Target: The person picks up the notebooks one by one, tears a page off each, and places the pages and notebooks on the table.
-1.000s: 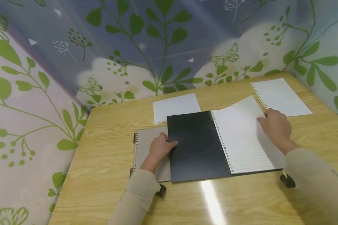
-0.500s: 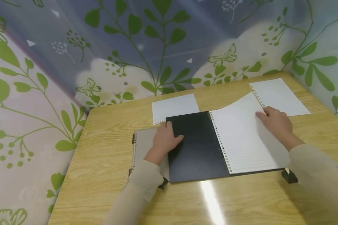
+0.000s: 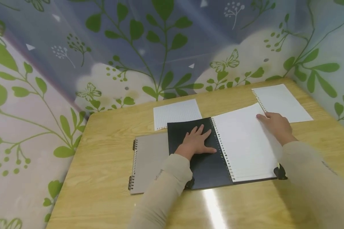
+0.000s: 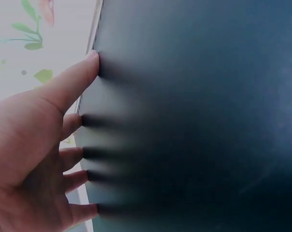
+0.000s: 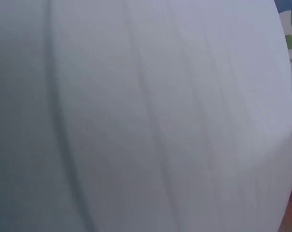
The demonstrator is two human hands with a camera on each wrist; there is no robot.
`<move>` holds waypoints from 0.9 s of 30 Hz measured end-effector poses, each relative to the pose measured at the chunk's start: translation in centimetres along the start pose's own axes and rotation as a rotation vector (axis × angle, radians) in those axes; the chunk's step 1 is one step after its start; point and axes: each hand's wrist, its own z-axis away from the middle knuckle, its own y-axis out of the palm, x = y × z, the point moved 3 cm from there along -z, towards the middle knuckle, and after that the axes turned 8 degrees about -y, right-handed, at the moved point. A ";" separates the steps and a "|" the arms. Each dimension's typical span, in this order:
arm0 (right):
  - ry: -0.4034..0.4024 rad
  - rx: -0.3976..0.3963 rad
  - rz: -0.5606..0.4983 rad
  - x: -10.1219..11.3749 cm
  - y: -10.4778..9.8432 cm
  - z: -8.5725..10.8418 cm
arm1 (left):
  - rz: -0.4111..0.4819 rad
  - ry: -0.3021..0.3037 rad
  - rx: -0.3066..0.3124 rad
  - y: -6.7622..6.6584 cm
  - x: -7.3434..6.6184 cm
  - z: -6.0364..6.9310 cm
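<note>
A ring-bound notebook lies open on the wooden table. Its black cover [image 3: 213, 171] is folded out to the left and its lined white page [image 3: 243, 146] lies on the right. My left hand [image 3: 196, 141] presses flat on the black cover with fingers spread, close to the binding. In the left wrist view, the fingertips [image 4: 91, 210] meet the dark cover. My right hand [image 3: 278, 125] pinches the page's outer edge near its top corner, thumb on top. The right wrist view is filled by the page [image 5: 160, 106], bowed upward; only a sliver of finger shows.
Beneath the black cover, a grey spiral notebook [image 3: 149, 159] sticks out to the left. One loose lined sheet [image 3: 176, 111] lies behind, another loose sheet [image 3: 283, 100] at the back right, both with torn perforations. Patterned walls [image 3: 117, 47] border the table [image 3: 103, 175].
My left hand has left the black cover's outer edge and moved right onto its middle, spreading its fingers. My right hand keeps hold of the page's edge, and the page now lies lower.
</note>
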 end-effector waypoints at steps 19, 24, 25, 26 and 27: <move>0.086 0.156 -0.203 -1.8 1.3 0.4 | -0.031 -0.037 0.000 0.1 -0.2 0.0; 0.088 0.132 -0.201 -1.8 1.3 0.4 | -0.023 -0.036 0.006 0.1 -0.1 -0.2; 0.085 0.127 -0.197 -1.8 1.3 0.4 | -0.021 -0.037 0.006 0.1 -0.1 -0.2; 0.082 0.125 -0.195 -1.8 1.4 0.3 | -0.019 -0.037 0.008 0.1 -0.1 -0.2; 0.078 0.123 -0.189 -1.8 1.4 0.3 | -0.016 -0.038 0.009 0.1 -0.1 -0.3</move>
